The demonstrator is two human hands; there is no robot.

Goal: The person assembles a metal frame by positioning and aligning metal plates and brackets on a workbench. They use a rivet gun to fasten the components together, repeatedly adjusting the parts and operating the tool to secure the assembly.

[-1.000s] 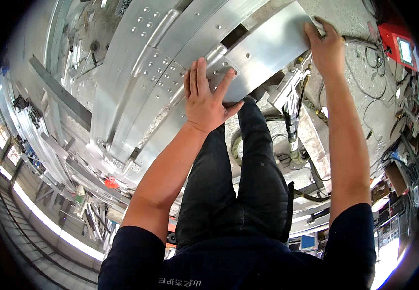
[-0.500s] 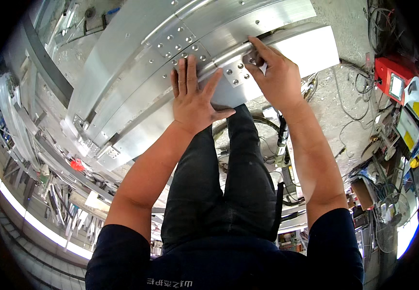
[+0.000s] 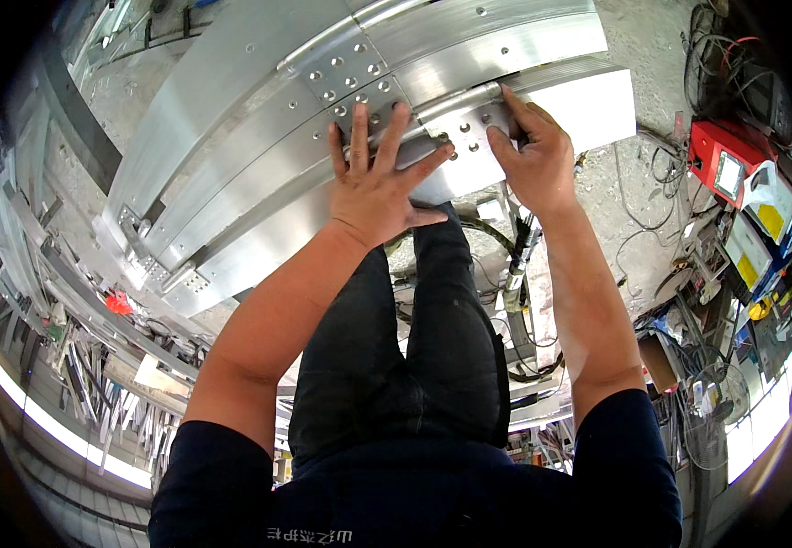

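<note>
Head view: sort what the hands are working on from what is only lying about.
In hand:
- left hand, flat on the drilled joint plate
- right hand, gripping that plate's edge
- long aluminium beam under the plate

Lying about:
- red box with a screen
- loose cables on the concrete floor
- small red object at left

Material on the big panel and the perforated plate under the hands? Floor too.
Big panel: looks like aluminium or similar light metal, brushed silver, bright streaky glare along its ribs. Perforated plate, under the left hand and right hand: same silvery metal, drilled hole rows; alloy not certain. Floor: likely bare concrete, grey, rough, speckled.
</note>
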